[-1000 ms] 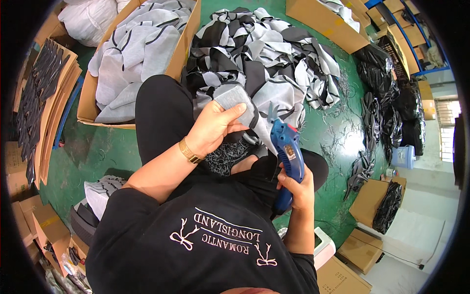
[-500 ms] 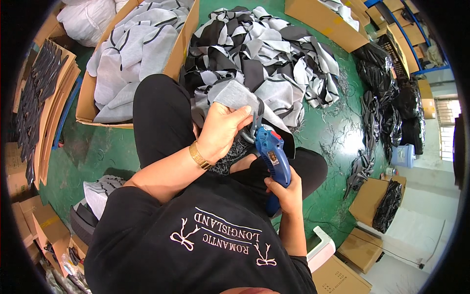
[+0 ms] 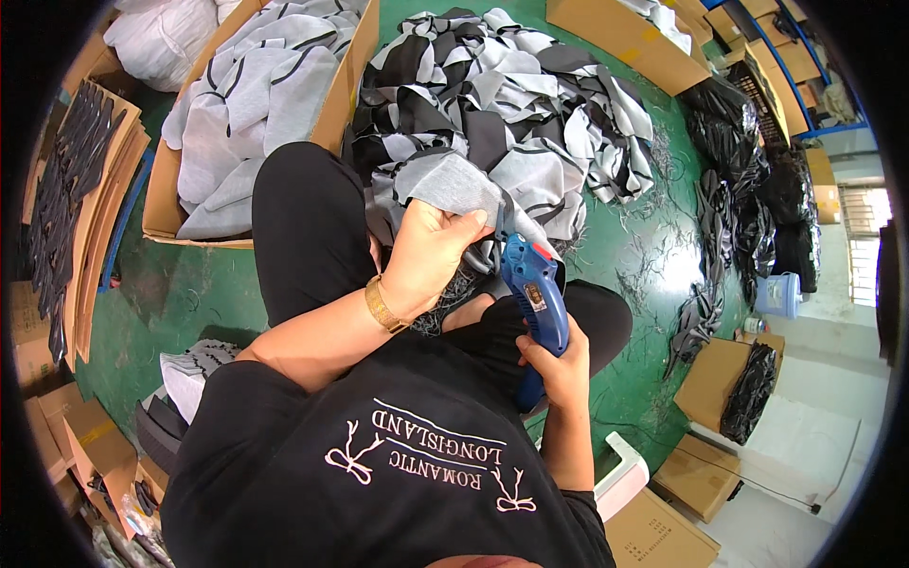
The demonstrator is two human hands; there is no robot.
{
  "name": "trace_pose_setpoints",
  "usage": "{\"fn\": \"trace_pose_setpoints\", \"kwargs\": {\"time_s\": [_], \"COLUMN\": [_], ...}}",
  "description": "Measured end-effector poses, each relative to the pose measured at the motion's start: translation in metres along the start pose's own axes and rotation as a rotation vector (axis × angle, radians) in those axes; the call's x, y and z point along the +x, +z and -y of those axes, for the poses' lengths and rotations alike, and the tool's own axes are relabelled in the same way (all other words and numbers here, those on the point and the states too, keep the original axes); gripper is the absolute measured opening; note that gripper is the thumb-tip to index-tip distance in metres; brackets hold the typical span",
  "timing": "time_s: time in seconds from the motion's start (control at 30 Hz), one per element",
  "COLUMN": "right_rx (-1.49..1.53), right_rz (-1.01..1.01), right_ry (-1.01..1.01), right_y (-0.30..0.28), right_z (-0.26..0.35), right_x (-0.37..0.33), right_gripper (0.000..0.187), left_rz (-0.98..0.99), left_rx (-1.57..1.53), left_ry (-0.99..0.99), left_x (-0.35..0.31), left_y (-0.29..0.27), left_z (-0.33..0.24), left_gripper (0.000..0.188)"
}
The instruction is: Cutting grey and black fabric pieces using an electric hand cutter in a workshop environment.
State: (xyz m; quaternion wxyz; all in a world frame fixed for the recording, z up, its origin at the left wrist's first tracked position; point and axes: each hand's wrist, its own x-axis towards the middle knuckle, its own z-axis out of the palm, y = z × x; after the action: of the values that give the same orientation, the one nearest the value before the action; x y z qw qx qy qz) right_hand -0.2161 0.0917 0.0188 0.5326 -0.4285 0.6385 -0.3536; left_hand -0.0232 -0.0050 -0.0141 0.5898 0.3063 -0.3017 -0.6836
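A grey cloth piece with black edging (image 3: 449, 182) is pinched between the thumb and fingers of my left hand (image 3: 428, 248). Its black border hangs down on the right, beside the pinch. My right hand (image 3: 562, 367) is wrapped around the handle of blue cordless electric scissors (image 3: 538, 295) with a red button. Their head points away from me and meets the cloth edge just right of my left fingertips. The blade itself is too small and partly hidden to make out. Beyond my hands lies a heap of grey and black cloth pieces (image 3: 516, 95).
A cardboard box (image 3: 357, 80) of grey cloth stands at the far left. Black plastic bundles (image 3: 724, 142) and a light blue bucket (image 3: 778, 295) line the right side. Thread scraps (image 3: 653, 284) lie on the green floor. A white stool-like object (image 3: 620, 473) stands near my right elbow.
The electric scissors have moved a little forward and to the right along the cloth edge, with my right hand around them. My left hand keeps its pinch in nearly the same place.
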Motion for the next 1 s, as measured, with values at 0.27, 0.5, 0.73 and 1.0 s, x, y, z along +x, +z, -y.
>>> {"fn": "trace_pose_setpoints", "kwargs": {"time_s": [0.27,0.5,0.73,1.0], "right_rx": [-0.011,0.159,-0.212,-0.359], "right_rz": [0.021,0.021,-0.146,-0.108], "right_ry": [-0.003,-0.02,-0.302,-0.342], "right_y": [-0.002,-0.002,0.008,0.031], "right_z": [0.003,0.023,0.052,0.041], "right_x": [0.003,0.014,0.048,0.061], "right_gripper": [0.031,0.036,0.04,0.034], "left_rz": [-0.012,0.097,0.078,0.011], "left_rx": [0.029,0.088,-0.027,-0.112], "left_ry": [0.093,0.022,-0.149,-0.332], "left_x": [-0.002,-0.006,-0.013,-0.015], "left_y": [0.001,-0.014,-0.004,-0.005], "left_z": [-0.003,0.001,-0.004,-0.012], "left_gripper": [0.017,0.027,0.028,0.031]}}
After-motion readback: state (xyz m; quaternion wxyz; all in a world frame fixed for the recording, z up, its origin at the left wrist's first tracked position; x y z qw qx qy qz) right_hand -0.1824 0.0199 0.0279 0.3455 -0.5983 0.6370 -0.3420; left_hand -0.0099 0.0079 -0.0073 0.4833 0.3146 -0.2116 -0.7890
